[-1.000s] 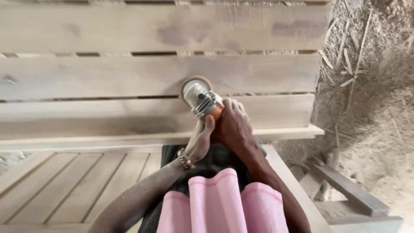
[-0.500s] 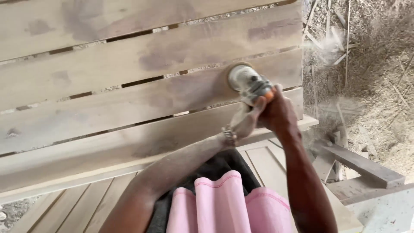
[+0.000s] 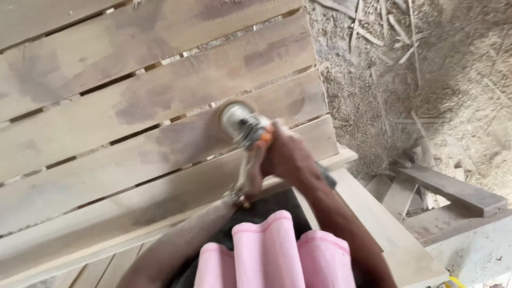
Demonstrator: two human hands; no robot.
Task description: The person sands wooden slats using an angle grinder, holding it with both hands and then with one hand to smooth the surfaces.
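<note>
Right hand [image 3: 285, 154]: closed around body of angle grinder [image 3: 246, 127]. Left hand [image 3: 250, 172]: clasped on grinder from below, beaded bracelet [image 3: 236, 198] at wrist. Grinder: metal head, orange body, round disc flat on slatted wooden panel [image 3: 133, 106], near its right end. Beyond panel edge: sawdust-strewn ground [image 3: 426, 74], loose planks [image 3: 453, 192]

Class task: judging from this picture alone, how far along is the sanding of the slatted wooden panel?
Done: nothing looks finished. In hand: both hands, left hand and right hand, grip the grey-and-orange disc sander pressed on a pale wooden slat. Left: dark blotches remain on the upper slats.
</note>
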